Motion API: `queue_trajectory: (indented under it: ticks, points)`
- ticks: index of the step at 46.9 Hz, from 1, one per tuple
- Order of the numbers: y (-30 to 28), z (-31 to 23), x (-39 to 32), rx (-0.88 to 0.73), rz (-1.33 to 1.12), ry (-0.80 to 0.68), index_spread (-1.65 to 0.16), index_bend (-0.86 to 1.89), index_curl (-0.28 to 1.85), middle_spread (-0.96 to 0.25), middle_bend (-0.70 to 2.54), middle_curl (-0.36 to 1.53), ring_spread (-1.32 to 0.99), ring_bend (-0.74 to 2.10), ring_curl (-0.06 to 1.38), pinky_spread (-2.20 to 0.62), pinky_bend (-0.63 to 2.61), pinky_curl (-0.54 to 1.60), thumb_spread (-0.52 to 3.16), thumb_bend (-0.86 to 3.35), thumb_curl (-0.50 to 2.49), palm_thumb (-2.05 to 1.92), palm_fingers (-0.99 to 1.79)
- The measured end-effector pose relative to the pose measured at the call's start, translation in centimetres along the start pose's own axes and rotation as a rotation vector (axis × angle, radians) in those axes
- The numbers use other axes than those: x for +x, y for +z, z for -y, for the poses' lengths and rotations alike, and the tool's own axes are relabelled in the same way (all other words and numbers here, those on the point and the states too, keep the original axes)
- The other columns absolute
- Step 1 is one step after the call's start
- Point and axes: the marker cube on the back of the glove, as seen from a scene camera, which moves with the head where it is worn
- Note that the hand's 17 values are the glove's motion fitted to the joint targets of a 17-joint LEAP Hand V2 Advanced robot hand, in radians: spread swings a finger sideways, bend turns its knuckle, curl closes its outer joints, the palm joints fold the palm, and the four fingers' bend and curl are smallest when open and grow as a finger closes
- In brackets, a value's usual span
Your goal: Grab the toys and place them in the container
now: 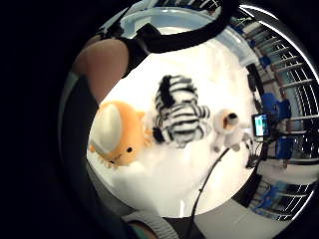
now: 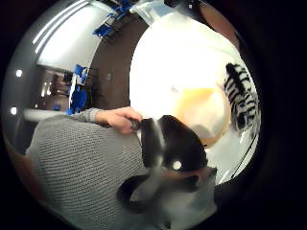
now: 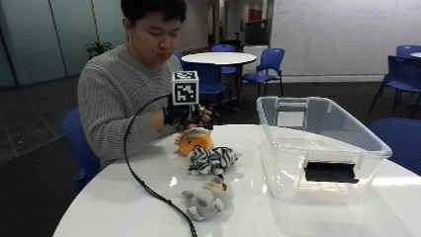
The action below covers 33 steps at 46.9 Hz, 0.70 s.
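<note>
Three plush toys lie in a row on the white round table (image 3: 111, 207). The orange toy (image 3: 195, 141) is nearest the person, a zebra (image 3: 212, 160) is in the middle, and a grey and white dog (image 3: 206, 198) lies toward the front edge. My gloved right hand (image 3: 188, 117) hovers just above the orange toy with its fingers relaxed and pointing down, holding nothing. The palm views look down on the orange toy (image 1: 117, 132), the zebra (image 1: 179, 117) and the dog (image 1: 227, 127). The gloved thumb (image 2: 168, 143) hangs beside the orange toy (image 2: 204, 108).
A clear plastic container (image 3: 368, 138) stands open-topped to the right of the toys, with a dark patch (image 3: 331, 172) low on its near wall. The person's bare left hand (image 2: 120, 117) rests at the table's edge. Blue chairs and another round table stand behind.
</note>
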Motion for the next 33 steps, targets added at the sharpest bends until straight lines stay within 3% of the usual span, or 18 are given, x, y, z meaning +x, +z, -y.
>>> queue_trajectory:
  ticks: [15,29,33]
  points:
    - [9.8,-0.8,-0.8,-0.174,0.010,0.055,-0.38,0.18,0.26,-0.20,0.14,0.27,-0.21,0.52,0.20,0.01,0.93,0.36,1.38,0.00,0.24,0.06,0.01]
    - [9.9,-0.2,-0.7,-0.099,-0.029,0.061,-0.42,0.23,0.31,-0.18,0.15,0.23,-0.15,0.51,0.19,0.00,1.13,0.40,1.35,0.03,0.32,0.21,0.08]
    - [9.8,0.3,-0.9,0.011,-0.026,0.064,-0.43,0.23,0.32,-0.19,0.23,0.26,-0.22,0.63,0.22,-0.09,1.06,0.37,1.39,0.08,0.35,0.30,0.33]
